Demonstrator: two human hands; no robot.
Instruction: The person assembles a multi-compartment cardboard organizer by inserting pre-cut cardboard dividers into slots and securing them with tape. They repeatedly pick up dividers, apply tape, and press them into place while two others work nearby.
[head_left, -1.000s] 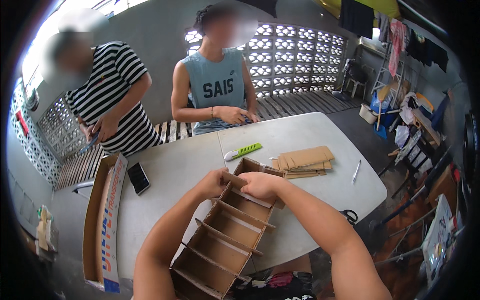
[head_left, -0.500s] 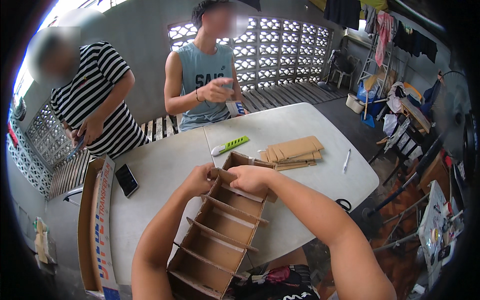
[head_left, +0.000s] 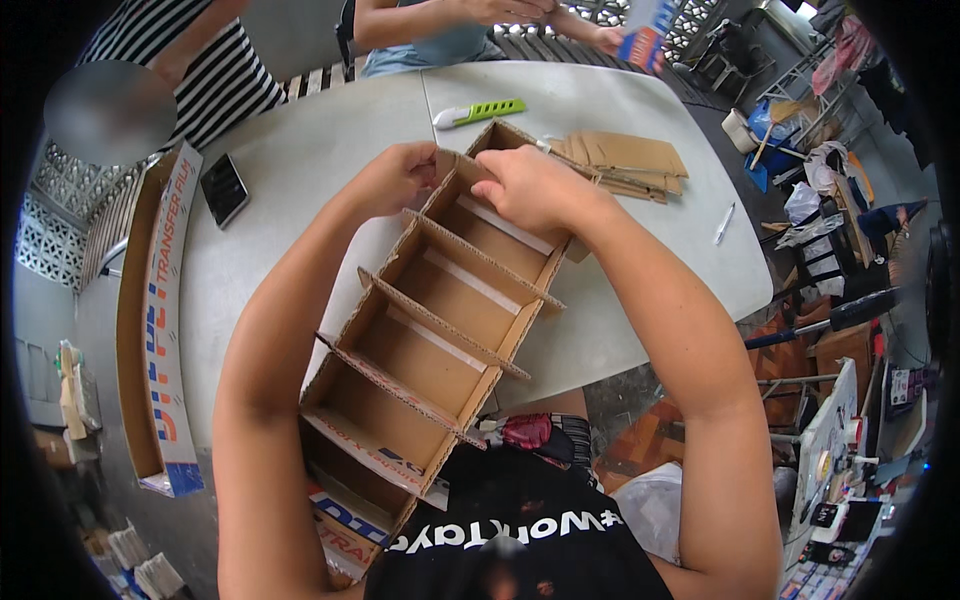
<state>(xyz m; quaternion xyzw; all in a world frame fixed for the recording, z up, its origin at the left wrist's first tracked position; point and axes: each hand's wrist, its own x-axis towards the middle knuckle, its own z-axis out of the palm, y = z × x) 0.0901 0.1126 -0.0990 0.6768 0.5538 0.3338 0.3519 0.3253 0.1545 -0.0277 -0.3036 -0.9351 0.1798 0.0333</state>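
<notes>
A long, narrow cardboard box (head_left: 430,300) slants away from my body over the table, split by several notched cardboard dividers whose ends stick out past its sides. My left hand (head_left: 398,182) is closed on the left end of the far cardboard divider (head_left: 450,170). Inside the box's far end, my right hand (head_left: 525,190) has its fingers curled at the same divider, thumb pointing left. Its fingertips are partly hidden. White strips line the compartment floors, and the near end rests against my body.
Beyond the box lie a green-and-white cutter (head_left: 480,112) and stacked cardboard pieces (head_left: 625,165). A pen (head_left: 724,224) lies right; a phone (head_left: 224,190) and long printed carton (head_left: 165,330) are left. Two people are across the table (head_left: 300,150), one holding a printed cardboard piece (head_left: 648,35).
My view has tilted down, showing more of the box's near end. Both hands stay at the far divider. The person opposite has moved the printed piece to the right.
</notes>
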